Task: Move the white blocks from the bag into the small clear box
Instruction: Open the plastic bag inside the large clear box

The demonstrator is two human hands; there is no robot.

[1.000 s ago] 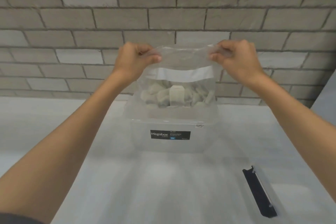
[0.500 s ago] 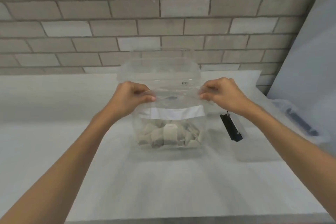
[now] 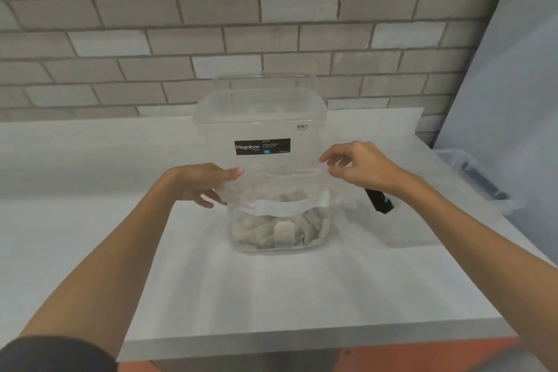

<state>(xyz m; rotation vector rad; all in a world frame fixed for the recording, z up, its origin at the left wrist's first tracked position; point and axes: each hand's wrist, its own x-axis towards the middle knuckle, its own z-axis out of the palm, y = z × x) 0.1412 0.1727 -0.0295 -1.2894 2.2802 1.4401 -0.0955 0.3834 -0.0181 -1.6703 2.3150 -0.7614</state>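
Note:
A clear plastic bag with a white strip stands on the white table, just in front of the clear box with the black Megabox label. Several white blocks lie heaped in the bag's bottom. My left hand pinches the bag's top left edge between thumb and fingers. At the top right edge, my right hand pinches the bag with its fingertips. The box looks empty.
A clear lid with a black clip lies flat on the table to the right of the bag. Another clear container sits at the table's far right by a grey panel. A brick wall stands behind the box.
The bag was held up over the box a second ago. Both hands have brought it down and toward me, and it now rests on the table in front of the box.

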